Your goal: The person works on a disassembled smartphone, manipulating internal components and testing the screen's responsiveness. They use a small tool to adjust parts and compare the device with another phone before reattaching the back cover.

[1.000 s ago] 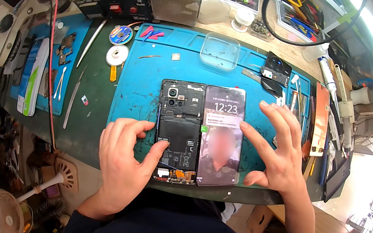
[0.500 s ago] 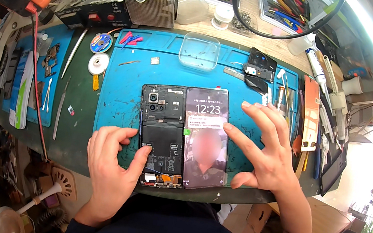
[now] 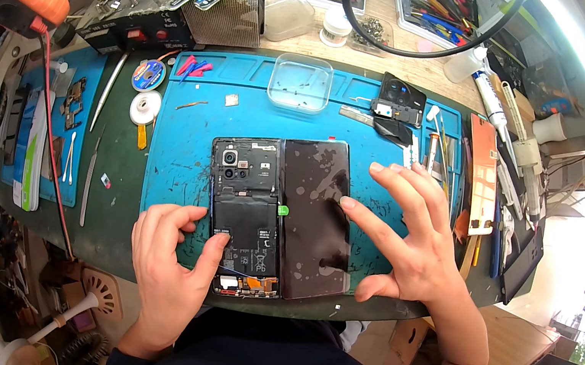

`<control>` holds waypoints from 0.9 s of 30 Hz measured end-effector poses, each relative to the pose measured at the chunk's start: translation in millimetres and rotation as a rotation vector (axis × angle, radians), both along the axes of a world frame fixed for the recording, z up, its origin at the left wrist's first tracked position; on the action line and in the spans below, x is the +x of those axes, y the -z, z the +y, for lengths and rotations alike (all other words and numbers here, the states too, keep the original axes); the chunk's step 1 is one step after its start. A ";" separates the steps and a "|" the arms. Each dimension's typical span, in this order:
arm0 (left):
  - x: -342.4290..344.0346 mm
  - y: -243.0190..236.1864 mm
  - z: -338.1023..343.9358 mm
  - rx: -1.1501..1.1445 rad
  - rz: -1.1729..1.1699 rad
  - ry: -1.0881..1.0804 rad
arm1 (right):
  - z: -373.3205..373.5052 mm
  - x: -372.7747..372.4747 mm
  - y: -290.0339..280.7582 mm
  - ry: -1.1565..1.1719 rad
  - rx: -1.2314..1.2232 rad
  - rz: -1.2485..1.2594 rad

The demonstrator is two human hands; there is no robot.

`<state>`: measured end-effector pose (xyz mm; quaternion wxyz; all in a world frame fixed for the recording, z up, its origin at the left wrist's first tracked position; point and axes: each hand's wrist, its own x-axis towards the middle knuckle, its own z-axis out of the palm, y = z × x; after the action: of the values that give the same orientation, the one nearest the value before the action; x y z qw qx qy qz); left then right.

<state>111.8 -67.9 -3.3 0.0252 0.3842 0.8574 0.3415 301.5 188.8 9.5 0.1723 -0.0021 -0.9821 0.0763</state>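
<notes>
An opened phone (image 3: 242, 227) lies on the blue mat (image 3: 187, 118), inner parts, camera module and bottom flex cable exposed. Alongside it, its screen (image 3: 307, 231) is dark and smudged, with a small green tab (image 3: 283, 211) between the halves. My left hand (image 3: 166, 266) is beside the phone's left edge, thumb touching that edge, fingers loosely bent and apart. My right hand (image 3: 415, 257) is spread, its index fingertip at the screen's right edge and the other fingers raised or off to the side.
A clear tray (image 3: 299, 85), black phone parts (image 3: 398, 107), solder spools (image 3: 144, 107) and pink-blue pieces (image 3: 199, 68) lie behind. Tools and a copper-coloured plate (image 3: 481, 168) line the right; a second mat (image 3: 39, 171) with parts is left. A fan (image 3: 97, 289) stands below the bench.
The screen, lit with a lock screen earlier, has turned dark. The phone and both hands appear lower and further left in the picture, as do the surroundings; the camera view has shifted.
</notes>
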 end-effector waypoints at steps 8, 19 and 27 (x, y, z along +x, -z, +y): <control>-0.8 0.6 0.0 0.010 0.007 0.006 | -3.8 -1.2 -3.0 0.006 -0.048 0.001; -0.4 0.7 -0.6 0.018 -0.030 -0.009 | -7.5 -2.0 -6.5 -0.204 -0.168 -0.088; -0.7 0.3 -1.0 0.008 -0.017 0.001 | -13.3 -2.9 0.3 -0.291 -0.149 -0.135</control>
<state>111.2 -68.9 -3.6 0.0313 0.3820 0.8554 0.3484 298.6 175.4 9.2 0.0925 0.1222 -0.9730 0.1728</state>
